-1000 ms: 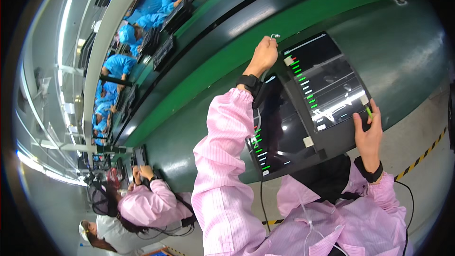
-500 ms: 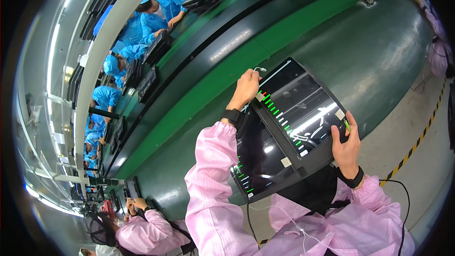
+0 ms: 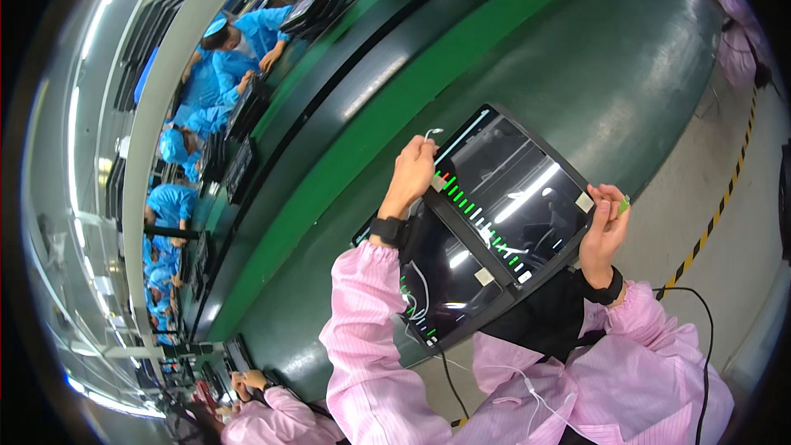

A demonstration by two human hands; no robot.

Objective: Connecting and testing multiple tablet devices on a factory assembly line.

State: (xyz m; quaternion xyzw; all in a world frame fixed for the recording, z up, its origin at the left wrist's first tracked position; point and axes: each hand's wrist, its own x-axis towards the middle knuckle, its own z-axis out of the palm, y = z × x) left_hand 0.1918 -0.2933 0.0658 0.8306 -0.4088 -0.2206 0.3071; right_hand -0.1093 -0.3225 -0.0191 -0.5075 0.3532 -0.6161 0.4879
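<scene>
I hold up a stack of two flat black glossy panels (image 3: 494,214) with rows of green and white tabs along their edges. My left hand (image 3: 414,175) grips the panels' left edge near the top corner, with a thin white wire sticking up beside the fingers. My right hand (image 3: 604,227) is closed on the right edge and pinches a small green tab (image 3: 624,204). Both arms wear pink sleeves and black wrist straps. A thin white cable (image 3: 420,297) lies across the lower panel.
A long green and dark conveyor line (image 3: 395,107) runs diagonally behind the panels. Several people in blue coats (image 3: 239,41) work along its far side. Another person in pink (image 3: 264,412) sits at lower left. Yellow-black floor tape (image 3: 717,214) runs at right.
The view has swung, so the panels and both hands sit lower and nearer the middle. My right hand has shifted up the right edge, now pinching a green tab.
</scene>
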